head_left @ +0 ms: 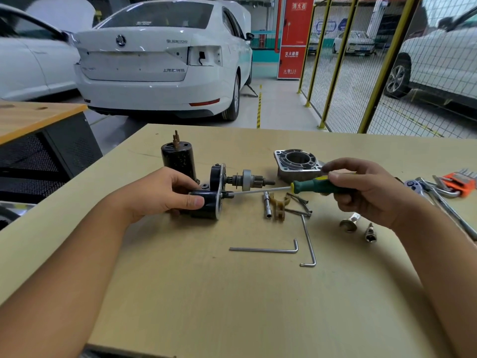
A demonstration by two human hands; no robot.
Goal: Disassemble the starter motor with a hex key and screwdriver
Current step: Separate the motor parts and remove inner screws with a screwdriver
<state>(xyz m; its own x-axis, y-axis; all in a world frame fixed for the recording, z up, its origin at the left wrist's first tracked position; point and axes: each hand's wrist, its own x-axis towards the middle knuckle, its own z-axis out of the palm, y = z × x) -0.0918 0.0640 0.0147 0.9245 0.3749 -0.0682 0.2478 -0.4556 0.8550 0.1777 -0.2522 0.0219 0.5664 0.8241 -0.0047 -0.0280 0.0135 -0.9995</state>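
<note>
Bright, even overhead light; soft short shadows under the hands (165, 195); wide-angle bending at edges, background slightly blurred.

- The tabletop (232, 293) is pale wood-look board, matt and smooth, with faint scuffs.
- The starter motor (206, 202) in the left grip (165, 195) has a black, slightly glossy casing and a bare, dull grey metal plate.
- The screwdriver (296, 188) in the right grip (361, 189) has glossy green and yellow plastic on its handle and a bright, smooth steel shaft.
- Behind the right grip, the cast housing (296, 164) is dull, grainy grey metal.
- Below both grips, two hex keys (284, 250) are smooth, shiny steel.
- Behind the left grip, the black cylinder (178, 158) looks worn and scratched.
</note>
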